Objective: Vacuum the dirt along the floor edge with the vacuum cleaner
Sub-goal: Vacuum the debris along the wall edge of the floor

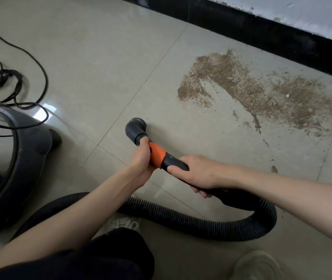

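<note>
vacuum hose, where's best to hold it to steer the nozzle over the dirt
Grip the rigid black handle tube behind the orange collar, coming from above, as the right hand does. The ribbed hose flexes, so it probably would not steer the nozzle.

Pale beige floor tiles [104, 63] with thin grout lines fill most of the view, and a bright patch of glare lies on them at the left. A black skirting band [262, 31] runs diagonally across the upper right, with a rough grey wall [312, 11] above it. At the bottom, two light-coloured shoes [256, 265] stand on the tiles beside dark trousers [104, 257].
</note>
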